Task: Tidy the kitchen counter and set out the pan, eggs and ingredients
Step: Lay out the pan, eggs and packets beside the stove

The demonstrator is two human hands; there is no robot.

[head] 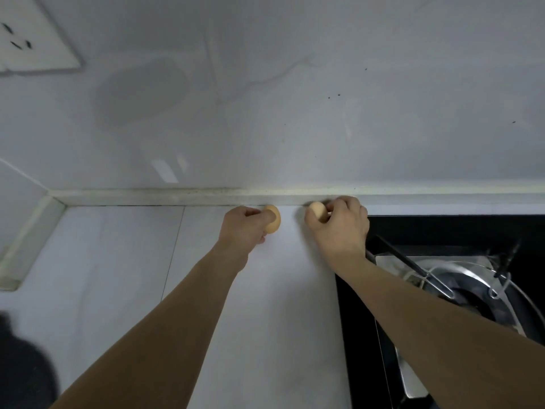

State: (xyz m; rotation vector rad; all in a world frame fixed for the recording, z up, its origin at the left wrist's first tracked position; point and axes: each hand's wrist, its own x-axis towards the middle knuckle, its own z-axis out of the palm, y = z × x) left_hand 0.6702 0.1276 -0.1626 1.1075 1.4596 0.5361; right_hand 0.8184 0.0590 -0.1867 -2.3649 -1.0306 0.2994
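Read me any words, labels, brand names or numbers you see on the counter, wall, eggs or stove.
None: no readable text shows anywhere.
Wall socket: only plug slots, no lettering visible.
Egg in the left hand: plain shell, no stamp showing.
Egg in the right hand: plain shell, no stamp showing.
Stove: black surface, no visible markings.

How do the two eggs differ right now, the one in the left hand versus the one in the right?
The left egg shows more shell past the left hand; the right egg is mostly covered by the right hand. The left egg looks darker tan, the right egg paler. The right egg lies nearer the stove. Both are gripped near the wall.
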